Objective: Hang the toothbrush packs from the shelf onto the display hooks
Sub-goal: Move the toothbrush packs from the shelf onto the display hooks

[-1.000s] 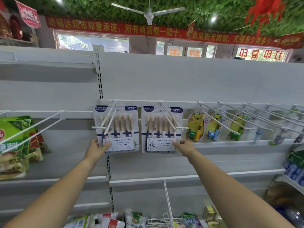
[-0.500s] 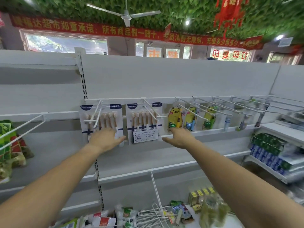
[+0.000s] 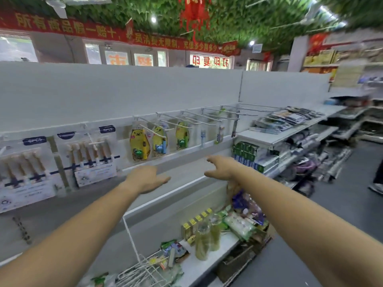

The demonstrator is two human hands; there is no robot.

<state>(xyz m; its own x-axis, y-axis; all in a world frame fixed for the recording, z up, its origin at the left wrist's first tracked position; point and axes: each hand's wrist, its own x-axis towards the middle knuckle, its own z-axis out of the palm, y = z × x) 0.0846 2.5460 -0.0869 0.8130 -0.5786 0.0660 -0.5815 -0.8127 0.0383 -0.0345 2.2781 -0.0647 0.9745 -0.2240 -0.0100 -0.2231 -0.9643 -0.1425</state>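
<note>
Both hands, left (image 3: 146,179) and right (image 3: 222,167), hover empty, loose-fingered; leftmost toothbrush pack (image 3: 22,172) is cropped.

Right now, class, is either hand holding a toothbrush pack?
No: the left hand and the right hand reach forward with loose fingers and hold nothing, while the packs hang at the left.

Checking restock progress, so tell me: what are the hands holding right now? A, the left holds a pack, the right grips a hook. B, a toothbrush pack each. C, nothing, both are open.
C: the left hand and right hand are both spread open and hold nothing; the toothbrush packs hang untouched further left.
</note>
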